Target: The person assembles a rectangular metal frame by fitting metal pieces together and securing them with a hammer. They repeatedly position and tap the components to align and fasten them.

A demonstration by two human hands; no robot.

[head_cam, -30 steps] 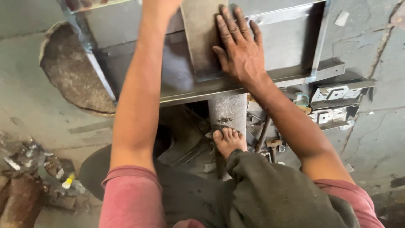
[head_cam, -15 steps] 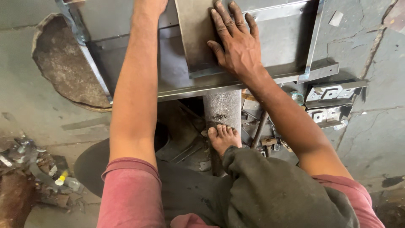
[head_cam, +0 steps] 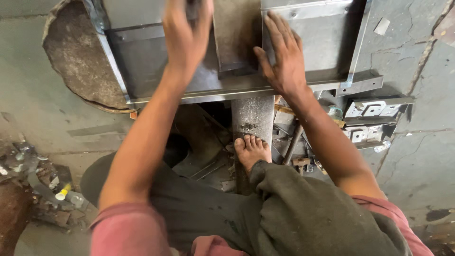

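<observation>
A folded sheet-metal tray [head_cam: 161, 71] rests across a steel beam [head_cam: 252, 118] in front of me. A smaller dull metal plate [head_cam: 234, 35] lies inside the tray. My right hand [head_cam: 283, 57] lies flat with fingers spread, over the plate's right edge and the tray's floor. My left hand [head_cam: 186, 33] is blurred above the plate's left edge, fingers curled; whether it grips anything is unclear. My bare foot [head_cam: 251, 152] rests against the beam's lower end.
A round rusty metal disc [head_cam: 71, 61] lies on the concrete floor at the left. Small folded metal brackets [head_cam: 372, 110] sit at the right. Tools and scraps [head_cam: 296, 142] lie under the tray. Littered debris [head_cam: 42, 185] lies at the lower left.
My left hand has come down into view over the plate's left side. My right hand has slid from the plate's middle to its right edge. The camera has moved closer.
</observation>
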